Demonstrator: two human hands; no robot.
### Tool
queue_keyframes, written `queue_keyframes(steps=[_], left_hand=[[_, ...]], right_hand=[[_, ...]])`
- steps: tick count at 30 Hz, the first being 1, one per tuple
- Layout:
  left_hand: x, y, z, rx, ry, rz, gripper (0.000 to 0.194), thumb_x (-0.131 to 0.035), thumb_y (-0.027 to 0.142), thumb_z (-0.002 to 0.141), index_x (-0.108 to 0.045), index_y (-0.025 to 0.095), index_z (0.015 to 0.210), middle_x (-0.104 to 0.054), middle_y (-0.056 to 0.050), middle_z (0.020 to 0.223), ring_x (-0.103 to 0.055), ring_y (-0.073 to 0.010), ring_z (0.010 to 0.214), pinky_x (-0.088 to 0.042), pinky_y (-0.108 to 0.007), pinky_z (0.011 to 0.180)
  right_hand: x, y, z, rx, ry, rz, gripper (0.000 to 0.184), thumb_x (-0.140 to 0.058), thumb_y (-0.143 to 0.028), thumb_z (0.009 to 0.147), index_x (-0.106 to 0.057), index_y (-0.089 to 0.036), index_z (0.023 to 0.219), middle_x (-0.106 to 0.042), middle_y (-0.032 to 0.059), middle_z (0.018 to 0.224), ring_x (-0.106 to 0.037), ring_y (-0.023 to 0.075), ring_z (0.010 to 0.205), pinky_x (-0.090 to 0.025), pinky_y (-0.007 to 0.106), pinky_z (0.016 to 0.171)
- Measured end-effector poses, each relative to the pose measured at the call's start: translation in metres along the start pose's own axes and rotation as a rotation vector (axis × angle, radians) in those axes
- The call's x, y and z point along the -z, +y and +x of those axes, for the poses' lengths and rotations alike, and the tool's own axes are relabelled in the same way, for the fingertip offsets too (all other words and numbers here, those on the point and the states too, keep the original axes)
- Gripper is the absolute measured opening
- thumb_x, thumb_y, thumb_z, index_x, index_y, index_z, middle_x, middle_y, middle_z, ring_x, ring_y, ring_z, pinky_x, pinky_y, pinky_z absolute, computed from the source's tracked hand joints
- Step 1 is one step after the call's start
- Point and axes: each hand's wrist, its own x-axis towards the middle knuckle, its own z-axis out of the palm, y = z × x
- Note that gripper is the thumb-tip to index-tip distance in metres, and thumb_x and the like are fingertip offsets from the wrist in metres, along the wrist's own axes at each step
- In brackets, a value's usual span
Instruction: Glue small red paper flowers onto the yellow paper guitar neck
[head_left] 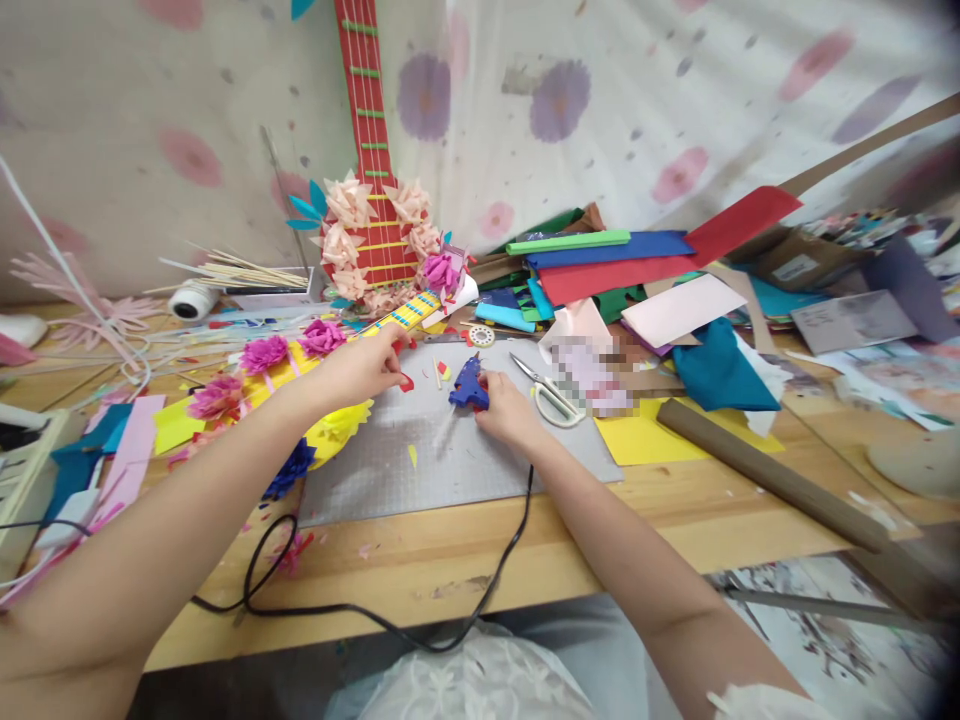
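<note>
My right hand [507, 408] is wrapped round a blue hot glue gun [468, 384], its nozzle pointing up and away over the grey cutting mat [360, 495]. A black cord runs from near that hand down over the table edge. My left hand [375, 362] is closed in a pinch at the mat's far left, with a small red piece [407, 383] at its fingertips. Under and beside my left forearm lies a yellow paper guitar [330, 440] trimmed with pink, blue and yellow paper flowers; the forearm hides part of it. Scissors with pale handles [556, 402] lie right of the glue gun.
A red paper guitar [382, 240] with peach flowers leans upright at the back. Coloured sheets [615, 265] are piled at the back right. A brown roll [772, 475] lies at the right. Thin sticks [251, 272] rest in a box at the left.
</note>
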Motion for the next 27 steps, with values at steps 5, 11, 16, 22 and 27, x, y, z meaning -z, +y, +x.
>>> queue_keyframes(steps=[5,11,16,22,27], left_hand=[[0.002,0.001,0.004,-0.004,0.003,0.016,0.043,-0.056,0.023,0.072,-0.04,0.023,0.112,-0.068,0.001,0.079,-0.062,-0.0169,0.072,-0.038,-0.026,0.062],[0.004,0.005,0.008,-0.013,-0.001,0.02,0.044,-0.053,0.022,0.072,-0.039,0.023,0.114,-0.068,0.001,0.08,-0.063,-0.0173,0.073,-0.039,-0.026,0.062],[0.004,0.004,0.01,-0.016,-0.005,0.029,0.045,-0.053,0.022,0.072,-0.039,0.023,0.114,-0.068,0.001,0.081,-0.063,-0.0172,0.073,-0.039,-0.025,0.061],[0.006,-0.001,0.008,-0.002,0.017,0.032,0.046,-0.056,0.025,0.071,-0.039,0.024,0.114,-0.069,0.001,0.082,-0.063,-0.0178,0.072,-0.038,-0.026,0.061],[0.01,0.002,0.008,0.01,-0.009,-0.016,0.047,-0.057,0.028,0.072,-0.038,0.024,0.115,-0.069,0.001,0.08,-0.062,-0.0171,0.069,-0.038,-0.025,0.058]], right_hand=[[0.011,0.027,0.006,-0.113,0.241,0.348,0.038,-0.059,-0.027,0.063,-0.048,-0.019,0.099,-0.059,0.005,0.097,-0.057,0.0201,0.084,-0.043,0.033,0.074],[0.003,0.051,0.022,-0.304,0.422,0.379,0.027,-0.053,-0.032,0.066,-0.051,-0.018,0.089,-0.06,0.0068,0.081,-0.056,0.0231,0.076,-0.044,0.036,0.07],[-0.002,0.059,0.03,-0.261,0.458,0.329,0.032,-0.047,-0.033,0.072,-0.051,-0.016,0.099,-0.062,0.0102,0.085,-0.057,0.0257,0.08,-0.044,0.038,0.075],[0.007,0.071,0.038,-0.298,0.461,0.271,0.035,-0.048,-0.034,0.073,-0.051,-0.014,0.102,-0.062,0.0145,0.096,-0.058,0.0288,0.091,-0.044,0.04,0.081],[0.008,0.069,0.037,-0.291,0.358,0.177,0.034,-0.048,-0.033,0.074,-0.051,-0.014,0.102,-0.062,0.0153,0.099,-0.059,0.0298,0.092,-0.044,0.04,0.081]])
